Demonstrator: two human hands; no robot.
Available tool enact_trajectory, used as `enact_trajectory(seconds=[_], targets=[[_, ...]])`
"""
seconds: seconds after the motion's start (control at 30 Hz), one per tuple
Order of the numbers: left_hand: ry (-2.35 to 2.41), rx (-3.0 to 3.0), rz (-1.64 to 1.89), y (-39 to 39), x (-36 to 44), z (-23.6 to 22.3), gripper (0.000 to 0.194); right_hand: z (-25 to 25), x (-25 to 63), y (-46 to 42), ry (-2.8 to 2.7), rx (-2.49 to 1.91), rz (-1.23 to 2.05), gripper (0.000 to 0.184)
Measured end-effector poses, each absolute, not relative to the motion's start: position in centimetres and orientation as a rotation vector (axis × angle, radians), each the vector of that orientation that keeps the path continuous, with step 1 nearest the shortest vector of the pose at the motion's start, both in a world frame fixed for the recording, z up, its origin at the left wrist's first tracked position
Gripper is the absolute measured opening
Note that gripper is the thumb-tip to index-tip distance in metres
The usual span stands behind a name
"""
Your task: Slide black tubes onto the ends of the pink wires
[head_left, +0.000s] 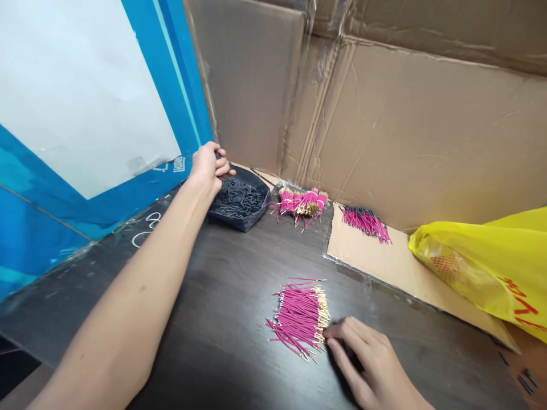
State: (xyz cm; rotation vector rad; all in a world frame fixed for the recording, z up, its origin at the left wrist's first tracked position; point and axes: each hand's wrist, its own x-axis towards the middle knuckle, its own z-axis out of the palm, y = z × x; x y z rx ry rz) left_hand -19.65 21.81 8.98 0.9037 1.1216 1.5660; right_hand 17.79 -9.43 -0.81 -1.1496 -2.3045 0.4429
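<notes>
My left hand (209, 166) reaches over the dark tray (245, 224), which is full of short black tubes (239, 198). Its fingers are curled, and dark pieces like those tubes show between them. In front of me lies a loose pile of pink wires (297, 316) with gold metal ends facing right. At the lower right edge of this pile is my right hand (370, 359), with thumb and index finger pinched at the gold end of a wire. The fingertips partly hide what they grip.
Bundled pink wires (303, 202) lie right of the tray. Pink wires with black ends (365, 224) rest on a cardboard strip (354, 245). A yellow bag (482, 267) covers the strip's right part. White rings (143, 239) lie at left; cardboard walls (427, 131) rise behind.
</notes>
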Motion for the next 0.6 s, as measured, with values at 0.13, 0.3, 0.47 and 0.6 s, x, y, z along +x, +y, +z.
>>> enact_trajectory(seconds=[0.13,0.3,0.47,0.6], targets=[[1.105,0.914,1.568,22.3,-20.2,8.6,0.022,-0.9,17.8,-9.4,-2.305,-1.145,0.445,0.016],[1.098,0.909,1.56,22.9,-20.7,8.2,0.029,-0.8,17.9,-9.4,-2.313,-1.138,0.439,0.015],[1.125,0.899,1.572,23.3,-21.0,7.8,0.029,-0.7,17.8,-9.5,-2.308,-1.144,0.444,0.014],[1.141,0.94,1.528,23.4,-21.0,8.0,0.033,-0.7,17.8,-9.5,-2.313,-1.144,0.453,0.014]])
